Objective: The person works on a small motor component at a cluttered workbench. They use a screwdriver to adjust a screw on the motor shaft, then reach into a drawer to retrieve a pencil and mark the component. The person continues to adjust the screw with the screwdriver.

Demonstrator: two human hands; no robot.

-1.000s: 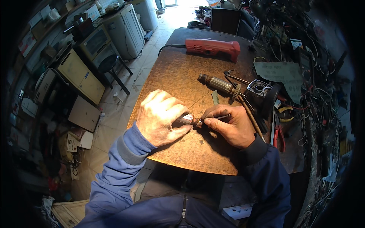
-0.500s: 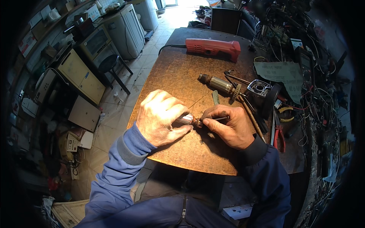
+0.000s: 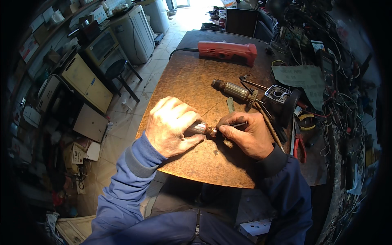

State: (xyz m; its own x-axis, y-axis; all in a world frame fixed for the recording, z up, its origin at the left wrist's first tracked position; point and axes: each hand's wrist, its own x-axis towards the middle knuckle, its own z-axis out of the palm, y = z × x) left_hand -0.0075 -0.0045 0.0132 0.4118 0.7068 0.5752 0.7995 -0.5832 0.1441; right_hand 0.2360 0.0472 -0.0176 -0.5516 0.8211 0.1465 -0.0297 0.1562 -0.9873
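My left hand is closed around a small motor armature, which lies low over the wooden tabletop. Its copper commutator end points toward my right hand. The right fingers pinch a thin dark rod-like tool; its tip, at or close to the commutator, is hidden by the fingers. Just beyond the hands lies a narrow greenish strip. Farther back a second armature, with a toothed gear on one end, rests on the table.
A red power tool body with a black cord lies at the far side. On the right are a metal gear housing, a green abrasive sheet, red-handled pliers and tangled wires. A black stool stands left of the table.
My right fingers have shifted slightly at the commutator end, and more of the commutator shows. The left hand keeps its grip on the armature, almost unmoved.
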